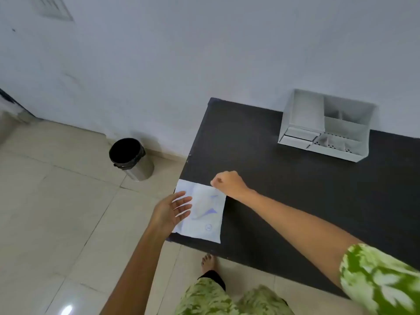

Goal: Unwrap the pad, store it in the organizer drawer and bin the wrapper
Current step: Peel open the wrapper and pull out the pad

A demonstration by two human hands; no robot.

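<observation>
From the head camera, the job looked to be at its very start — the wrapped pad lay flat and apparently unopened on the near-left corner of the dark table, its left edge reaching the table's edge. The right hand was curled into a loose fist at the packet's twelve-o'clock edge, seemingly pinching the far right corner, though the fingertips were hidden. The left hand was spread, fingers slack and grasping nothing, over the packet's nine-o'clock side; whether it touched was unclear. The next move probably called for steadying the packet with the left and peeling the wrapper away with the right. The white organizer sat well off at about two o'clock from the pad; the black-lined bin stood on the floor at roughly ten o'clock.
</observation>
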